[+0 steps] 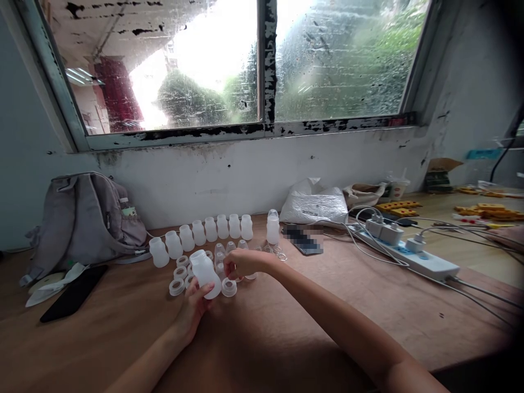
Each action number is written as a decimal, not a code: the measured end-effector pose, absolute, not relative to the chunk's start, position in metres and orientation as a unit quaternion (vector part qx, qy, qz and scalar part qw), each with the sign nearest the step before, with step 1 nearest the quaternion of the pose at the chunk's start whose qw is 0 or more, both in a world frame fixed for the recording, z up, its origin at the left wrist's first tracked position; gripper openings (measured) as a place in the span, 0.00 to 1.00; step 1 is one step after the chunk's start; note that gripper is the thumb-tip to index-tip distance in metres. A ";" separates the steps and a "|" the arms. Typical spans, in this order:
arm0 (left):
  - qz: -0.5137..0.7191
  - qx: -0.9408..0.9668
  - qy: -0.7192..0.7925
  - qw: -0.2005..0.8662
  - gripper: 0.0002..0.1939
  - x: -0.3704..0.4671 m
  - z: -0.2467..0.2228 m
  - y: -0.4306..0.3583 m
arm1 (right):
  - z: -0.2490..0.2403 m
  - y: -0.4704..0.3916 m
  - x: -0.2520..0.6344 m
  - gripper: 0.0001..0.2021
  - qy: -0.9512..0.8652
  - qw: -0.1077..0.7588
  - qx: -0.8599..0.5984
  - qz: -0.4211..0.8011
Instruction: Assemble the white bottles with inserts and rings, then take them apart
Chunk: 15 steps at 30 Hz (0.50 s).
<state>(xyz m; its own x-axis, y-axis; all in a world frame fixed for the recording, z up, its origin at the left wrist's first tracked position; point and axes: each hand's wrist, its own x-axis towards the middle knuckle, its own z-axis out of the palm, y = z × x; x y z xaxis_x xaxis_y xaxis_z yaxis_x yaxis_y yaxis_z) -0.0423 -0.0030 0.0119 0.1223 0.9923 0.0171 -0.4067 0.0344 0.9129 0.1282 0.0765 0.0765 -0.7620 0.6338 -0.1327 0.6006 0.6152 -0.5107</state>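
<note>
My left hand [191, 310] is wrapped around a frosted baby bottle [206, 274], which it holds tilted with its open neck up. Just to the right, my right hand [244, 263] reaches over clear bottle caps [220, 252] with its fingers curled; whatever is in them cannot be made out. Below its fingers a screw ring [228, 287] lies on the table. More white rings [177, 286] are grouped left of the held bottle. Behind stands a row of open frosted bottles [198, 233]. One capped bottle [272, 226] stands at the row's right. Small thin rings [281, 256] lie near it.
A grey backpack [92, 213] leans at the left wall, with a black flat case [73, 295] in front. To the right are a phone [303, 240], a silvery package [314, 203] and a power strip [421, 262] with trailing cables. Yellow parts [489, 212] lie at far right.
</note>
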 end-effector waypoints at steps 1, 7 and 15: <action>0.564 0.412 0.356 0.621 0.14 -0.043 0.012 -0.003 | 0.077 0.076 0.128 0.03 -0.901 0.032 -0.341 0.267; 0.569 0.416 0.358 0.612 0.14 -0.045 0.009 -0.001 | 0.074 0.076 0.127 0.02 -0.907 0.013 -0.334 0.257; 0.565 0.418 0.402 0.587 0.20 -0.045 0.009 0.000 | 0.097 0.062 0.126 0.11 -0.892 0.271 -0.312 0.184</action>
